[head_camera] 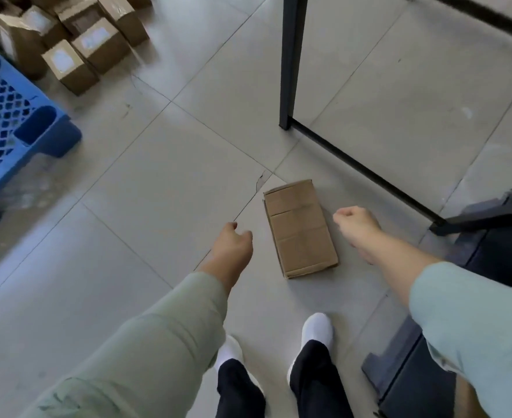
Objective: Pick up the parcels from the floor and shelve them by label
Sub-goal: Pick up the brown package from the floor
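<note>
A flat brown cardboard parcel (300, 229) lies on the grey tiled floor (146, 182) just below the centre of the frame, plain side up, with its long axis running away from the person. No label shows on the face turned to the camera.

Both arms reach down toward it in pale green sleeves. The left hand (233, 242) hangs to the left of the parcel, close to it but apart, fingers curled loosely and thumb held away, an empty half-open grip. The right hand (357, 221) hangs just right of the parcel, fingers curled in toward the palm, holding nothing; whether it touches the box edge cannot be told.

At the bottom centre stand two white shoes (317, 328) under dark trouser legs.

In the upper left, a heap of cardboard parcels (83, 40) with white labels sits on the floor, blurred. Beside it at the left edge is a blue plastic pallet (22, 128) with a lattice top. A black metal shelf frame (290, 61) stands in the upper right, its bottom rail running down toward the right edge. A dark grey object fills the lower right corner, unclear.
</note>
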